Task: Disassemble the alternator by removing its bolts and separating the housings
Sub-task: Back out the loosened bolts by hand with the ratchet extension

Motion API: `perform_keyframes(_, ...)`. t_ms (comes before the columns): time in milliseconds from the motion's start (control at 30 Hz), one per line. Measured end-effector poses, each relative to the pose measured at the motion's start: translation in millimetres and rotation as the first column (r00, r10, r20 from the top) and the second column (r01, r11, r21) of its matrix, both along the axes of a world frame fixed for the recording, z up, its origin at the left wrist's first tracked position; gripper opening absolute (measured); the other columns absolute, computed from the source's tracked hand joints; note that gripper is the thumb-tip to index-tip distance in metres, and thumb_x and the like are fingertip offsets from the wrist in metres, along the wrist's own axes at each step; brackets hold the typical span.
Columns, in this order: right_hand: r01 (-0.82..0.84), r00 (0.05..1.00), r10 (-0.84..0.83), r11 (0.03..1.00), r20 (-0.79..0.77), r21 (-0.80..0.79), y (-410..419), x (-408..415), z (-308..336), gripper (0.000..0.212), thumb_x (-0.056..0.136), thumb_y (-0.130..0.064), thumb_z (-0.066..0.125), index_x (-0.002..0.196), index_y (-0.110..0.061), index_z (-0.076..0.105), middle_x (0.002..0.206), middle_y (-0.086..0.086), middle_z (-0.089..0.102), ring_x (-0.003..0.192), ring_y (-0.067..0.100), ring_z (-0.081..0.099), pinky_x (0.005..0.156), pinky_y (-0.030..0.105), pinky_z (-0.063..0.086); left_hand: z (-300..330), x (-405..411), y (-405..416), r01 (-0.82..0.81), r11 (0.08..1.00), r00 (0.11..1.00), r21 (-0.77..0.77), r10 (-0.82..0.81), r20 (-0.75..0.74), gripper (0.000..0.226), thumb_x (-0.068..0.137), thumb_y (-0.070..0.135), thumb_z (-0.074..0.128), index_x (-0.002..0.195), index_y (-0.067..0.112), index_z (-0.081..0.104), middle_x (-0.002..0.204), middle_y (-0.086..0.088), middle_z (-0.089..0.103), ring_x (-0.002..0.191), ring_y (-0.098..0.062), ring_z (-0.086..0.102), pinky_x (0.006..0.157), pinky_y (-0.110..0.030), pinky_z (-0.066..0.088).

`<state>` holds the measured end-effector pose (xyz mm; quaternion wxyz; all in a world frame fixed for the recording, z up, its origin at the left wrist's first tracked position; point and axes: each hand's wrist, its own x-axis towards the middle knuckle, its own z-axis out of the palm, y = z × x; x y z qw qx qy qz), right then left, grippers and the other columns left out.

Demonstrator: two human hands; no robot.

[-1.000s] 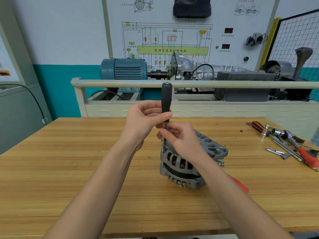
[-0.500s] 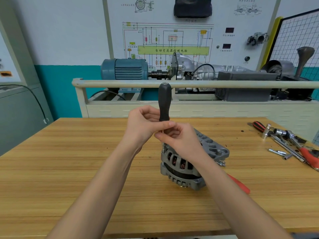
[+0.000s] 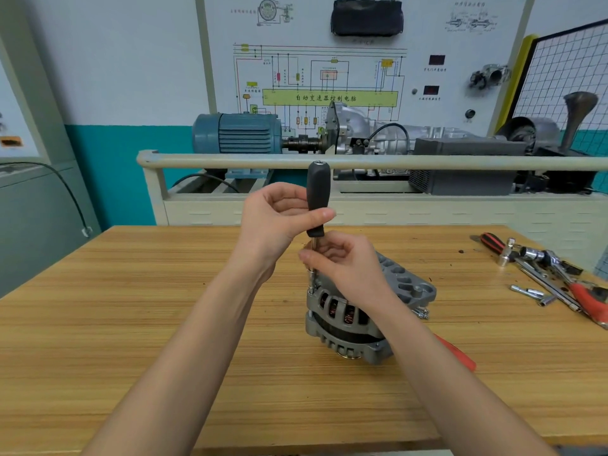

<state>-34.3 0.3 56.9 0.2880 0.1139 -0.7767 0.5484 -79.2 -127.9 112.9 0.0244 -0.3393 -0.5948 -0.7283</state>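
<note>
Hands (image 3: pixel 279 218) (image 3: pixel 342 261) (both raised) grip driver (image 3: pixel 317 199) upright on alternator (image 3: pixel 348 317).

There is only one view, from a camera on the person's head. It looks forward and a little down over the wooden table (image 3: pixel 131 324), close above both forearms. The wide lens also takes in the training board (image 3: pixel 329 77) on the far wall, well behind the table.

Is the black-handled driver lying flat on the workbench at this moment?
No, the driver stands upright over the alternator, gripped by the left hand and steadied by the right hand.
</note>
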Motion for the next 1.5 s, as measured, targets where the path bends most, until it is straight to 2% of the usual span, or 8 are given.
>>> perform_keyframes(233,-0.022,0.999,0.021,0.999,0.025,0.038,1,-1,0,0.019,0.094,-0.005,0.057,0.084,-0.016,0.069,0.071,-0.003,0.069,0.071,0.013,0.066,0.075,0.028,0.053,6,-1,-1,0.145,0.989,0.989,-0.029,-0.145,-0.007,0.025,0.082,0.003,0.068,0.106,0.007,0.067,0.100,-0.011,0.074,0.096,-0.023,0.071,0.079,-0.030,0.057)
perform_keyframes(467,0.004,0.999,-0.006,1.000,-0.054,-0.029,1,-2,-1,0.015,0.083,-0.011,0.074,0.078,-0.024,0.069,0.071,-0.007,0.070,0.070,0.012,0.067,0.071,0.026,0.054,7,1,2,0.014,1.000,1.000,0.014,-0.014,-0.007,0.048,0.046,0.016,0.083,0.086,0.009,0.058,0.076,-0.001,0.073,0.070,-0.013,0.070,0.064,-0.024,0.056)
perform_keyframes(700,0.014,0.999,-0.011,0.997,-0.037,0.072,1,-1,0,0.018,0.093,-0.001,0.056,0.084,-0.008,0.070,0.071,-0.007,0.068,0.074,0.013,0.066,0.077,0.030,0.053,11,2,-3,0.249,0.966,0.968,-0.063,-0.249,0.020,0.036,0.078,0.012,0.066,0.113,0.002,0.064,0.106,-0.014,0.072,0.103,-0.026,0.068,0.091,-0.035,0.055)
perform_keyframes(833,-0.031,0.999,0.032,0.998,-0.018,0.050,0,0,0,0.012,0.094,-0.008,0.058,0.092,-0.015,0.068,0.081,0.001,0.069,0.081,0.019,0.067,0.082,0.037,0.055,11,1,-1,0.149,0.989,0.988,0.018,-0.149,0.041,0.037,0.061,0.015,0.076,0.097,0.007,0.069,0.090,-0.008,0.075,0.086,-0.021,0.072,0.075,-0.030,0.056)
perform_keyframes(967,-0.005,1.000,0.005,1.000,-0.021,0.005,-2,-1,0,0.014,0.084,-0.010,0.071,0.082,-0.024,0.068,0.072,-0.008,0.068,0.071,0.007,0.065,0.072,0.023,0.053,10,4,5,0.016,1.000,1.000,-0.017,-0.016,-0.023,0.036,0.055,0.016,0.083,0.084,0.009,0.063,0.078,-0.001,0.075,0.075,-0.013,0.071,0.066,-0.023,0.054)
perform_keyframes(1167,-0.022,1.000,0.021,0.999,0.008,0.036,0,-2,0,0.015,0.094,-0.004,0.056,0.090,-0.005,0.070,0.074,0.000,0.069,0.077,0.015,0.066,0.081,0.035,0.053,10,2,-6,0.304,0.949,0.952,-0.085,-0.305,-0.004,0.029,0.089,0.013,0.057,0.115,0.002,0.062,0.111,-0.015,0.071,0.106,-0.026,0.067,0.087,-0.031,0.054)
perform_keyframes(1367,-0.027,1.000,0.027,0.999,-0.008,-0.023,0,1,0,0.014,0.084,-0.012,0.072,0.089,-0.023,0.066,0.084,-0.002,0.070,0.080,0.010,0.065,0.079,0.026,0.054,11,4,1,0.058,0.998,0.997,-0.006,-0.058,-0.054,0.040,0.051,0.017,0.082,0.084,0.008,0.061,0.078,-0.002,0.074,0.075,-0.014,0.071,0.071,-0.027,0.056)
perform_keyframes(1500,0.019,1.000,-0.019,1.000,-0.024,0.000,0,1,0,0.022,0.082,-0.006,0.072,0.074,-0.026,0.068,0.068,-0.011,0.069,0.070,0.007,0.067,0.074,0.024,0.054,12,5,1,0.112,0.991,0.990,-0.074,-0.118,-0.079,0.042,0.056,0.020,0.081,0.093,0.011,0.064,0.083,0.001,0.072,0.083,-0.014,0.070,0.075,-0.024,0.055)
